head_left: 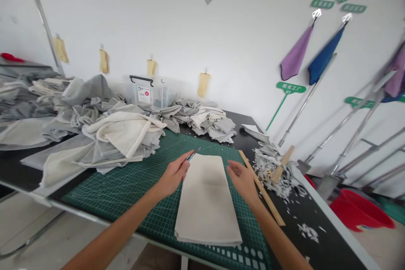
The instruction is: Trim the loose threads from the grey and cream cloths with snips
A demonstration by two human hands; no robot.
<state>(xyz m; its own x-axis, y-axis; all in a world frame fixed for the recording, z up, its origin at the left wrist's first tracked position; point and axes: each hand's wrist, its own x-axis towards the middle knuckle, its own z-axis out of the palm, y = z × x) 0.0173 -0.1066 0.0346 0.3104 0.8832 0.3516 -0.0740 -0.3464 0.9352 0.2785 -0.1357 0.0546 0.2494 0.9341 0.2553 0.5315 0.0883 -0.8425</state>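
A folded off-white cloth (207, 200) lies lengthwise on the green cutting mat (120, 192), its layered edge towards me. At its upper left corner, my left hand (173, 176) is closed around a slim tool (191, 156) with a bluish handle and a thin dark tip; its exact kind is too small to make out. My right hand (242, 178) is just past the cloth's upper right edge, fingers loosely bent and apart, with nothing visible in them. Beside that hand a wooden ruler (264, 192) rests slantwise across the mat's right edge.
Grey and off-white cloths (126, 135) are heaped at the left, with another pile (210, 120) at the back. A clear plastic box (144, 93) stands by the wall. Fabric scraps (274, 168) and a wood piece (282, 164) lie right; a red basin (360, 211) is beyond the table.
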